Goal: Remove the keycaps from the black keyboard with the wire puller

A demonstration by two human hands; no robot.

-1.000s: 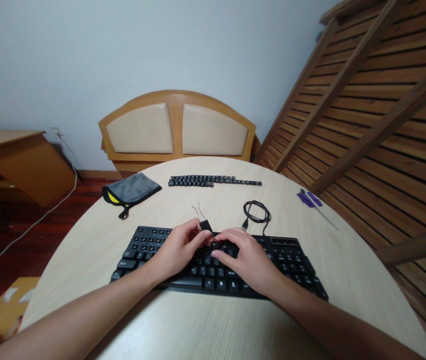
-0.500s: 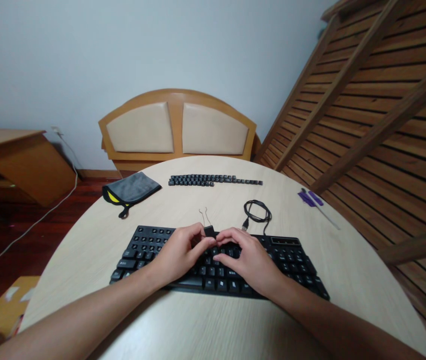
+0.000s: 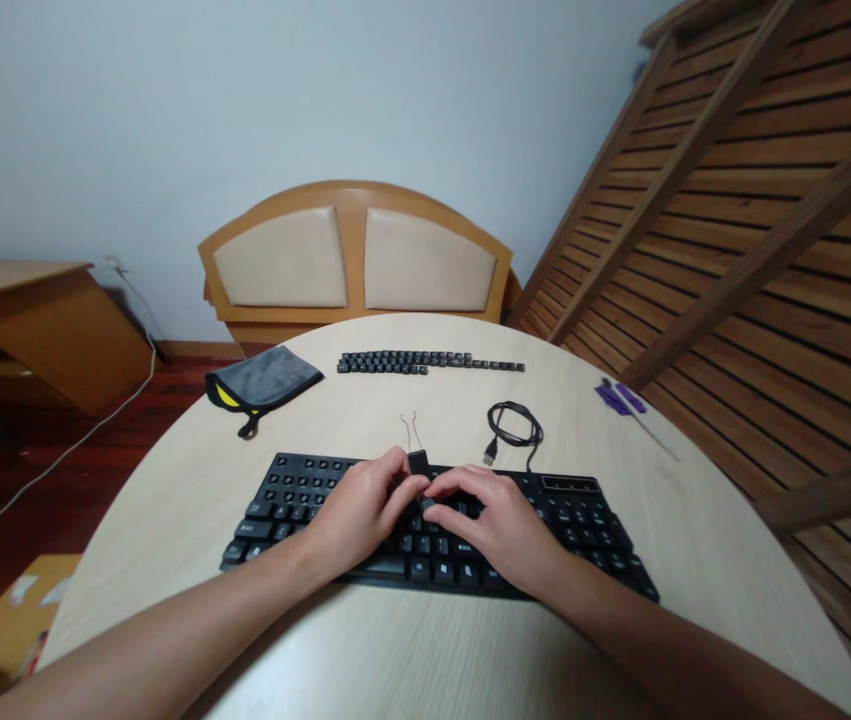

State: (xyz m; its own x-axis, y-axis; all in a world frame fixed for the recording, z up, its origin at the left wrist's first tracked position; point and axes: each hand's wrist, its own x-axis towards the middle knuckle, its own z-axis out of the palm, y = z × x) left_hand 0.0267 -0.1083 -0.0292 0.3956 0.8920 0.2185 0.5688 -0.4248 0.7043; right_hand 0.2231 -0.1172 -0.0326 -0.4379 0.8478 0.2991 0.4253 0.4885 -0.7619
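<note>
A black keyboard (image 3: 387, 567) lies in front of me, with bare switch spots showing in its upper left rows and keycaps on the rest. Pinched in my left hand (image 3: 365, 503) is a keycap puller (image 3: 418, 463), a black block whose two thin wires point away from me. My right hand (image 3: 496, 515) is over the middle of the keyboard, its thumb and index finger closing around a small black keycap (image 3: 427, 504) by the puller's near end. The fingers partly hide that keycap, and my hands cover the keys beneath them.
Loose keycaps (image 3: 402, 360) stand in rows at the table's far side. A grey and yellow cloth (image 3: 267, 380) lies to the left. Behind the keyboard is a coiled USB cable (image 3: 516, 425); at the right lies a thin-handled purple brush (image 3: 624, 398). A padded headboard (image 3: 354, 245) stands beyond the table.
My right fingertips have shifted slightly left, toward the left hand. The puller has risen a little in the left fingers. The keycap between the right fingers shows more clearly.
</note>
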